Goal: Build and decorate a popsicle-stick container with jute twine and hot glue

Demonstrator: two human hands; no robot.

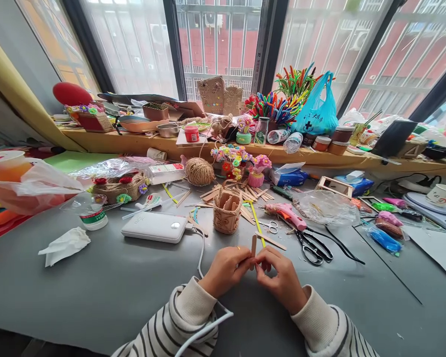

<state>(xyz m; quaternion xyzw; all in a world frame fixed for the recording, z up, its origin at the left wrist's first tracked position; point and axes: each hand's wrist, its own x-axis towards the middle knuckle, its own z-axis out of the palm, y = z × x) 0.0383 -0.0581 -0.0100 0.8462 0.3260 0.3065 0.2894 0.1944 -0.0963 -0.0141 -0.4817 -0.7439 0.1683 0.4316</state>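
Both hands meet over the near middle of the table at a short wooden craft stick (253,245), which stands upright between them. My left hand (228,267) is closed, pinching the stick from the left. Thumb and fingers of my right hand (280,277) come together at the stick's lower right side; whether anything else is between them is hidden. Just beyond sits a small woven basket (226,214) with several sticks inside. Loose craft sticks (245,191) lie heaped behind it, and a yellow strip (258,225) runs beside it.
Small scissors (271,226), a pink glue gun (290,214) and large black-handled scissors (314,246) lie to the right. A white power bank (154,228) with a white cable (201,253) lies left. Twine (199,171) and a crowded sill (134,139) are behind.
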